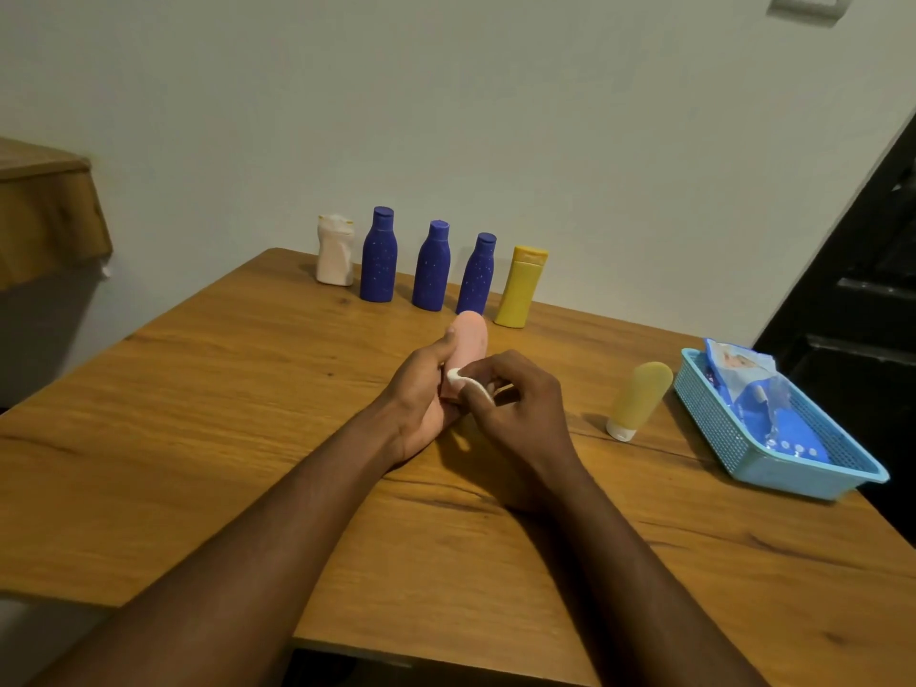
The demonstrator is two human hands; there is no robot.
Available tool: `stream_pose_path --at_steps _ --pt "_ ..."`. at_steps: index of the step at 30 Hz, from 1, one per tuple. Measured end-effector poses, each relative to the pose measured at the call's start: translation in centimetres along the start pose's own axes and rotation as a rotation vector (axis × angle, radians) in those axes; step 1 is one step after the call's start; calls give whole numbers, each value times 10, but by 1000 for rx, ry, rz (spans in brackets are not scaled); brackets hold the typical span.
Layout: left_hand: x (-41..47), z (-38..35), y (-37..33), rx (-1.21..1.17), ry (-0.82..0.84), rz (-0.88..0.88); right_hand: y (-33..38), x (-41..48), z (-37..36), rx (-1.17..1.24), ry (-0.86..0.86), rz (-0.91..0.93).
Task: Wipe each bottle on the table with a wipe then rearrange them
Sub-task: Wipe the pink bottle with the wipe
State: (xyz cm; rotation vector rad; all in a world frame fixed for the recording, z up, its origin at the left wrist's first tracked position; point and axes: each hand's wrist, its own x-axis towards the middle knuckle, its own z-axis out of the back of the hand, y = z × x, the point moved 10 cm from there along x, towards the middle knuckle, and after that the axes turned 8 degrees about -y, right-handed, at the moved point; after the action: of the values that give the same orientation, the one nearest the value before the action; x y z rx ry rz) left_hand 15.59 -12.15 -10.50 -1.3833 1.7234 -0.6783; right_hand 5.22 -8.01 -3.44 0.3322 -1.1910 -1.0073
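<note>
While clear of table (208,428) edges, pink bottle (472,340)

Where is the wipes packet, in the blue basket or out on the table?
In: the wipes packet lies inside the blue basket, one end poking above its rim.

Wooden table (198,438). Far edge, upright in a row, left to right: white bottle (335,250), blue bottle 1 (379,257), blue bottle 2 (431,267), blue bottle 3 (477,276), yellow bottle (520,289). Right side: yellow tube (639,396) standing on its cap, just beside blue basket (718,419).
</note>
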Motion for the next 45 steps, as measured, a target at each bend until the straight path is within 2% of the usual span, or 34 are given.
stream_pose_path --at_steps 3,8,14,17,23,29,32,36,39,45 --pt "-1 0 2 -29 3 18 0 2 5 -9 -49 13" --pt "-4 -5 3 -82 16 36 -16 6 22 33 -183 -88" --pt "1 5 4 -48 -39 47 -9 1 3 41 -12 -76" --pt "1 8 3 -48 -56 44 -8 0 -1 62 9 -93" --pt "1 3 4 -42 -30 34 -14 6 26 19 -213 -89" --pt "-1 -3 6 75 -14 22 -21 9 40 1 -317 -107" --pt "-3 -4 5 53 0 23 -21 8 33 35 -251 -108" --pt "2 2 6 10 -19 43 -10 2 7 59 -38 -84" --pt "4 4 5 17 -34 32 -2 1 2 53 -5 -41" --pt "-1 -4 4 44 -10 5 -10 8 27 -29 -220 -23"
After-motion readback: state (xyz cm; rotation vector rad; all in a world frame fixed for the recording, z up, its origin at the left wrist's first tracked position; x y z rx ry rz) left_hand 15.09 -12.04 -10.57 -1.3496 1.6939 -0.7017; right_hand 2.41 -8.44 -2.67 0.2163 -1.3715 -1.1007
